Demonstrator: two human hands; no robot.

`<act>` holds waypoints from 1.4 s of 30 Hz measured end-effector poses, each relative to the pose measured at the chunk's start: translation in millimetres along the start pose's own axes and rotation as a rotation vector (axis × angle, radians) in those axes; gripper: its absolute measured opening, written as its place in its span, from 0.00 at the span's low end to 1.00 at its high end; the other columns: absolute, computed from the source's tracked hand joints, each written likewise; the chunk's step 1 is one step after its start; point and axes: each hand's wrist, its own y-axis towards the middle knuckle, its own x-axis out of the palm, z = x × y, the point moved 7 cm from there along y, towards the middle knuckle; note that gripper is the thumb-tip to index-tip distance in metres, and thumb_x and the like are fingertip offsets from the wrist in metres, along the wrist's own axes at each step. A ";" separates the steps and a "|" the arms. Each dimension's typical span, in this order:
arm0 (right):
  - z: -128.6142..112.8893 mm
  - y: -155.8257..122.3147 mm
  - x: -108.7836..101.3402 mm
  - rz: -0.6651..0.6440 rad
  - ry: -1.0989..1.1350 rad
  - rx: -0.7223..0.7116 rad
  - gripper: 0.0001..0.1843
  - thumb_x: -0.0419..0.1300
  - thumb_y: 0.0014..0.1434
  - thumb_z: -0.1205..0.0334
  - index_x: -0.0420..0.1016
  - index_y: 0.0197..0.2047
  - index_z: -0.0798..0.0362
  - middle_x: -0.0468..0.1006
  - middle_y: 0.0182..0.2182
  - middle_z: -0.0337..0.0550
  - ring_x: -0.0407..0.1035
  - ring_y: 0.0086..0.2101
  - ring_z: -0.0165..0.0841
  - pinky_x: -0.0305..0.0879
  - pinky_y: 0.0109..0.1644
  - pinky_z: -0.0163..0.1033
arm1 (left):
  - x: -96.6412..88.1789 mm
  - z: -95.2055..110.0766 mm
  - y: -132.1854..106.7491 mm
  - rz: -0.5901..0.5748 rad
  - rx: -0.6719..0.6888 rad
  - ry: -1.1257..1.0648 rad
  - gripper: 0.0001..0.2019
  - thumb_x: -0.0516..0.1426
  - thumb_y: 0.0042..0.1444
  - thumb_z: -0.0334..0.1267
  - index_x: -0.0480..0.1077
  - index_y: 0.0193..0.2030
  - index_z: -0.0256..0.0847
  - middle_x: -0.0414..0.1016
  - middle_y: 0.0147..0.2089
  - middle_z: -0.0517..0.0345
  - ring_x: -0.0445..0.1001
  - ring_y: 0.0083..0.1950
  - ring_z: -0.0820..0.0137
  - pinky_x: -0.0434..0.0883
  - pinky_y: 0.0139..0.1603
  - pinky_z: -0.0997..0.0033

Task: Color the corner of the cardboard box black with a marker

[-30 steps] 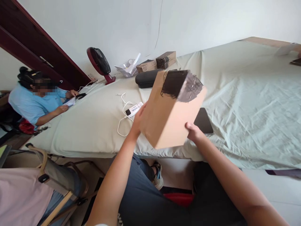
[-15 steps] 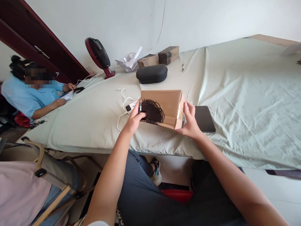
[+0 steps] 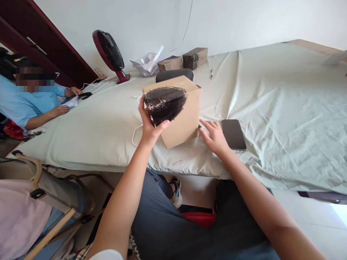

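A brown cardboard box (image 3: 187,115) with a black scribbled patch over one corner is tilted above the cloth-covered table. My left hand (image 3: 151,124) grips its blackened left end, with the thumb across the near face. My right hand (image 3: 214,136) is open beside the box's lower right edge, its fingers apart; whether a fingertip touches the box I cannot tell. Something small and dark shows by those fingertips, too small to name. Right of that hand lies a black tablet (image 3: 234,134). The box covers part of a black zip case (image 3: 173,74) and much of a white cable (image 3: 135,135).
Against the wall are two cardboard boxes (image 3: 199,57), a clear plastic bag (image 3: 148,65) and a dark red fan (image 3: 110,52). A small pen-like item (image 3: 211,74) lies farther back. At the left, a person in blue (image 3: 46,103) handles papers; a folding chair (image 3: 58,187) stands nearer.
The box has turned and tipped, its blackened end now raised. My right hand has let go of its right side and opened. The left hand still holds it, slightly higher.
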 end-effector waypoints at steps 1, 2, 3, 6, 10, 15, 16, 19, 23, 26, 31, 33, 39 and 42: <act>5.4 1.3 5.1 -0.058 -0.161 0.092 0.31 0.48 0.76 0.48 0.72 0.69 0.59 0.76 0.61 0.65 0.68 0.60 0.58 0.64 0.66 0.61 | -6.3 -4.0 1.7 0.061 0.006 0.035 0.64 0.70 0.47 0.72 0.39 0.80 0.56 0.60 0.74 0.42 0.60 0.80 0.44 0.65 0.78 0.43; 10.7 1.7 10.4 -0.126 -0.287 0.172 0.27 0.52 0.73 0.53 0.74 0.66 0.61 0.76 0.59 0.67 0.68 0.59 0.60 0.65 0.64 0.61 | -12.0 -8.9 2.6 0.114 -0.001 0.066 0.64 0.70 0.46 0.72 0.39 0.80 0.55 0.62 0.71 0.41 0.63 0.78 0.45 0.66 0.76 0.44; 14.9 1.7 15.0 -0.188 -0.360 0.234 0.24 0.53 0.72 0.58 0.75 0.63 0.63 0.77 0.57 0.68 0.68 0.58 0.60 0.66 0.62 0.59 | -16.9 -14.3 3.0 0.155 -0.017 0.089 0.64 0.70 0.46 0.73 0.39 0.80 0.55 0.63 0.69 0.41 0.66 0.75 0.45 0.68 0.75 0.44; 19.9 3.0 18.7 -0.216 -0.279 0.313 0.22 0.46 0.71 0.69 0.73 0.61 0.63 0.77 0.56 0.68 0.73 0.51 0.54 0.67 0.54 0.50 | -24.0 -26.9 1.9 0.203 -0.068 0.124 0.65 0.70 0.45 0.74 0.40 0.79 0.53 0.64 0.65 0.42 0.72 0.67 0.48 0.71 0.70 0.43; 19.8 3.8 -0.3 -0.002 -0.037 0.330 0.21 0.43 0.76 0.60 0.68 0.63 0.57 0.82 0.45 0.58 0.75 0.41 0.49 0.64 0.43 0.43 | -19.8 -24.2 1.1 0.167 -0.051 0.148 0.64 0.68 0.46 0.76 0.38 0.79 0.55 0.63 0.66 0.42 0.72 0.67 0.48 0.72 0.69 0.43; 15.1 1.6 -5.8 -0.089 -0.157 0.363 0.22 0.45 0.78 0.49 0.76 0.56 0.48 0.83 0.37 0.49 0.76 0.36 0.46 0.58 0.38 0.40 | -10.9 -14.7 1.6 0.101 -0.112 0.156 0.66 0.67 0.47 0.76 0.36 0.81 0.53 0.63 0.68 0.39 0.70 0.71 0.46 0.70 0.73 0.43; 14.5 1.0 -4.4 -0.135 -0.207 0.379 0.22 0.46 0.78 0.47 0.77 0.55 0.48 0.84 0.38 0.50 0.77 0.37 0.46 0.60 0.38 0.40 | -8.9 -13.6 1.6 0.084 -0.125 0.160 0.66 0.67 0.47 0.76 0.35 0.81 0.53 0.62 0.69 0.39 0.69 0.72 0.45 0.69 0.74 0.43; 13.5 -2.3 -1.5 -0.254 -0.327 0.431 0.25 0.47 0.77 0.45 0.81 0.53 0.49 0.85 0.42 0.56 0.80 0.42 0.51 0.66 0.42 0.44 | -2.8 -10.6 1.2 0.037 -0.135 0.167 0.67 0.67 0.47 0.76 0.34 0.82 0.53 0.57 0.75 0.37 0.64 0.77 0.43 0.65 0.77 0.41; 13.7 -9.6 -4.7 -0.357 -0.384 0.456 0.23 0.51 0.76 0.50 0.84 0.52 0.53 0.84 0.46 0.62 0.81 0.47 0.57 0.72 0.45 0.51 | 3.4 -8.3 -0.9 0.005 -0.137 0.163 0.67 0.68 0.47 0.75 0.35 0.82 0.51 0.50 0.80 0.36 0.57 0.81 0.42 0.62 0.79 0.42; 12.6 -10.0 -16.9 -0.300 -0.313 0.375 0.22 0.54 0.73 0.61 0.80 0.64 0.52 0.84 0.39 0.58 0.81 0.41 0.53 0.73 0.44 0.51 | 6.3 -5.6 -3.2 0.013 -0.128 0.204 0.65 0.69 0.49 0.72 0.38 0.82 0.52 0.47 0.82 0.38 0.52 0.83 0.43 0.58 0.81 0.42; -6.2 0.2 -49.9 0.065 0.577 0.134 0.21 0.51 0.74 0.53 0.77 0.62 0.50 0.80 0.33 0.42 0.77 0.27 0.35 0.77 0.37 0.43 | 10.8 4.0 -8.7 0.078 -0.071 0.292 0.62 0.72 0.50 0.64 0.42 0.82 0.49 0.46 0.81 0.37 0.49 0.84 0.44 0.52 0.83 0.43; -17.2 3.9 -62.1 0.188 0.862 0.051 0.19 0.57 0.73 0.46 0.75 0.58 0.49 0.80 0.35 0.41 0.80 0.31 0.35 0.79 0.38 0.42 | 11.5 9.3 -11.3 0.107 -0.058 0.311 0.61 0.72 0.51 0.63 0.44 0.81 0.48 0.45 0.81 0.36 0.50 0.84 0.44 0.52 0.83 0.43; -41.0 8.1 -84.5 0.387 0.860 -0.045 0.24 0.66 0.68 0.35 0.68 0.40 0.47 0.75 0.23 0.33 0.66 0.19 0.28 0.65 0.25 0.35 | 20.6 18.4 -15.1 -0.054 -0.077 0.413 0.70 0.78 0.43 0.55 0.39 0.83 0.48 0.49 0.79 0.35 0.48 0.83 0.42 0.48 0.83 0.40; -44.0 7.5 -80.3 0.355 0.808 -0.063 0.25 0.53 0.75 0.33 0.74 0.45 0.47 0.70 0.20 0.32 0.61 0.19 0.28 0.60 0.24 0.35 | 24.9 17.3 -17.0 -0.100 -0.096 0.426 0.73 0.79 0.41 0.52 0.35 0.84 0.50 0.50 0.77 0.35 0.48 0.83 0.42 0.49 0.82 0.38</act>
